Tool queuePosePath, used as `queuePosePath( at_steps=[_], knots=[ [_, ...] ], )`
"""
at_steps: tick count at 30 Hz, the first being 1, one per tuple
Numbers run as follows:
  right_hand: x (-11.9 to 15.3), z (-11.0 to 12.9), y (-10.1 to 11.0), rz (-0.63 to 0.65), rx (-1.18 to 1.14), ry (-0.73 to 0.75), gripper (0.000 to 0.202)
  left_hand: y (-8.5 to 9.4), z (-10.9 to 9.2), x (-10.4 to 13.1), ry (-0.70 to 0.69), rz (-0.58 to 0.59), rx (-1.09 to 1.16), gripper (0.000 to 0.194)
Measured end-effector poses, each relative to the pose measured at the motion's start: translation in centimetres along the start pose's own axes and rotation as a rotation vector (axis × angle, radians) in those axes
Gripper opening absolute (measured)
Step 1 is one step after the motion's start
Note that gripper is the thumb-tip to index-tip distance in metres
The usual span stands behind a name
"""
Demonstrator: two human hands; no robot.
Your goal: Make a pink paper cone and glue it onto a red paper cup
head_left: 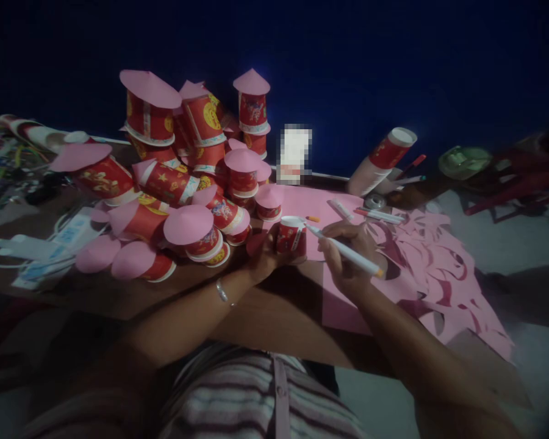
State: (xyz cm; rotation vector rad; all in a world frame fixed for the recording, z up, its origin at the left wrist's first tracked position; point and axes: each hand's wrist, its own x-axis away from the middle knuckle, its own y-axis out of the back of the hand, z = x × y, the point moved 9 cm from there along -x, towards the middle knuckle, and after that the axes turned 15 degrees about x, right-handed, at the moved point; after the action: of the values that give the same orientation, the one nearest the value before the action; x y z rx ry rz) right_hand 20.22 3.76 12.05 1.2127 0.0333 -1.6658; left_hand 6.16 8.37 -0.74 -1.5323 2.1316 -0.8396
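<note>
My left hand (268, 253) is wrapped round a red paper cup (285, 239), its white rim facing up. Pinched in my right hand (350, 253) is a white marker (354, 257) with an orange end, its tip pointing at the cup's rim. Whether the tip touches the cup I cannot tell. An orange pen cap (313, 219) lies on the pink paper (313, 201) just behind the cup. To the left of my hands stand and lie several red paper cups with pink cone tops, such as the nearest large one (188, 225).
Cut pink paper scraps (443, 268) cover the table's right side. Behind my right hand lie more markers (379, 215) and a roll of tape (374, 202). A stack of red cups (387, 155) leans at the back right. A white power strip (66, 241) with cables sits at left.
</note>
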Motion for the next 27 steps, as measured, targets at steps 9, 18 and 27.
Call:
queuePosePath(
  at_steps=[9, 18, 27],
  knots=[
    [2.8, -2.0, -2.3, 0.081, -0.162, -0.108, 0.007, 0.1, -0.8, 0.1, -0.016, -0.082, -0.192, 0.082],
    [3.3, -4.2, -4.0, 0.080, -0.440, -0.318, 0.009, 0.0, 0.4, 0.5, 0.070, 0.028, -0.045, 0.071],
    [2.8, -3.4, -2.5, 0.066, -0.431, -0.247, 0.007, -0.8, 0.0, 0.2, -0.032, 0.158, -0.127, 0.077]
  ],
)
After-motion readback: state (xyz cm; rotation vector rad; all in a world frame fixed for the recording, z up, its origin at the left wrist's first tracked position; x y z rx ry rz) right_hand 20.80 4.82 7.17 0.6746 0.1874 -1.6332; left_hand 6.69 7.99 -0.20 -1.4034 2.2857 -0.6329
